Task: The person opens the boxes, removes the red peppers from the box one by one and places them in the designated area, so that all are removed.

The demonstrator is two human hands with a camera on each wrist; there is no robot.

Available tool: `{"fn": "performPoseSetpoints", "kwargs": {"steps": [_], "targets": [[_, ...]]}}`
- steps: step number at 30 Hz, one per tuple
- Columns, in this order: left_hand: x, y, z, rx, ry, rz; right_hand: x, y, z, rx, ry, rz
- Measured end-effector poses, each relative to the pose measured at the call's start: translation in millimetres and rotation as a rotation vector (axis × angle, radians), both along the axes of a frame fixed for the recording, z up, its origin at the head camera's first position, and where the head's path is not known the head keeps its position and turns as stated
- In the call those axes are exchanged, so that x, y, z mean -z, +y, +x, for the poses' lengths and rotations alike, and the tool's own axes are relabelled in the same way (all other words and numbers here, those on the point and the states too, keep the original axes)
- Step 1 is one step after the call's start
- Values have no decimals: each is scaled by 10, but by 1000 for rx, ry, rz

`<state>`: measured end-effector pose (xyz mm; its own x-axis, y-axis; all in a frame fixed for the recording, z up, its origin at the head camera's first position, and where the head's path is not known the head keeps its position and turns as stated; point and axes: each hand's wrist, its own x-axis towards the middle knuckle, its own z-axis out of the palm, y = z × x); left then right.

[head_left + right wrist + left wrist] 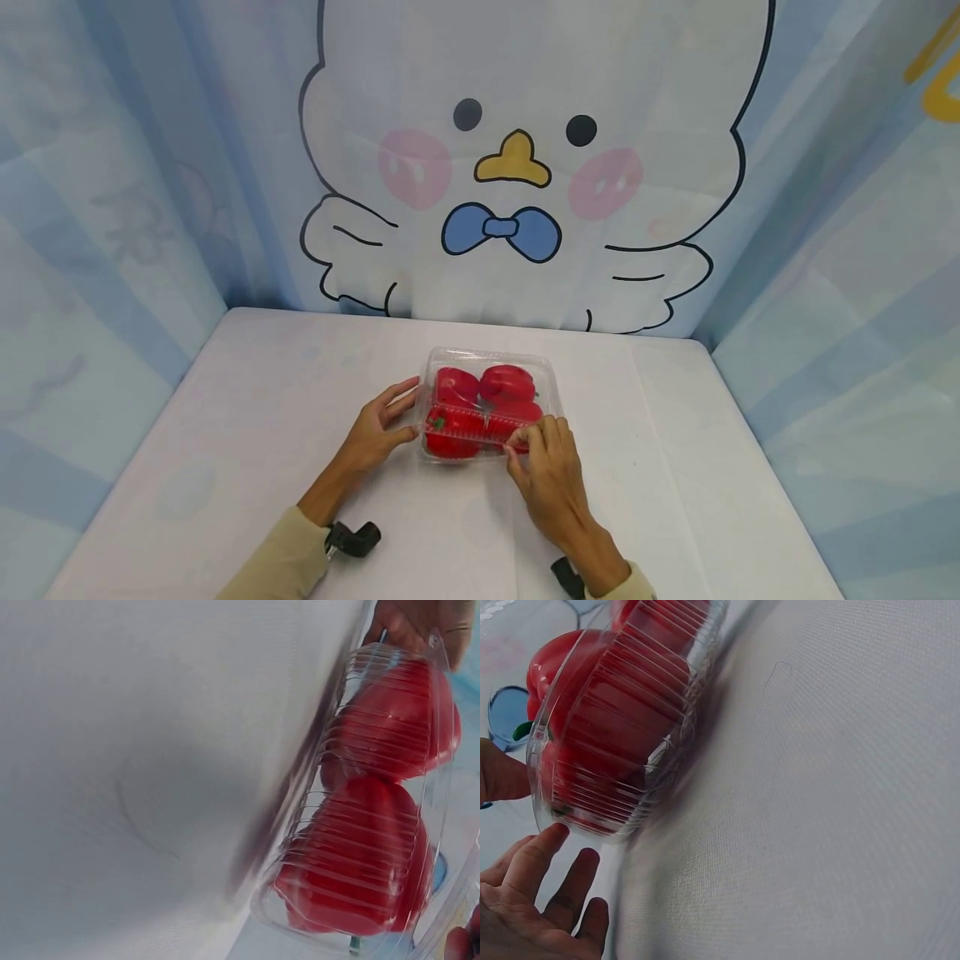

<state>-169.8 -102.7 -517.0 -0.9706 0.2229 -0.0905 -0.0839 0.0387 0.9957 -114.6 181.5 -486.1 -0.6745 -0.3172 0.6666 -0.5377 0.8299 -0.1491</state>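
A clear plastic clamshell box (491, 358) stands on the table with several red bell peppers (507, 384) inside. Its lid (487, 435) is tilted up at the front, apart from the base in the right wrist view. At the front right corner my right hand (551, 479) pinches the lid's edge between thumb and fingers; only its fingertips (459, 945) show in the right wrist view. On the box's left side my left hand (371, 435) is spread, thumb and fingertips right at the rim, the other fingers extended. A green stem (523, 731) shows on one pepper.
The box rests on a white cloth-covered table (285, 367). Behind it hangs a curtain (517, 292) printed with a cartoon bird, and pale blue curtains (97, 250) close off both sides. Black wrist mounts (354, 539) sit at the sleeves.
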Motion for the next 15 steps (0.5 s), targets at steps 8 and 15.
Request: {"fn": "performPoseSetpoints", "kwargs": {"steps": [8, 15], "targets": [[-10, 32, 4, -26, -17, -24, -25, -4, -10, 4, -22, -19], [-36, 31, 10, -33, -1, -54, -37, -2, -21, -1, -45, -47]]}}
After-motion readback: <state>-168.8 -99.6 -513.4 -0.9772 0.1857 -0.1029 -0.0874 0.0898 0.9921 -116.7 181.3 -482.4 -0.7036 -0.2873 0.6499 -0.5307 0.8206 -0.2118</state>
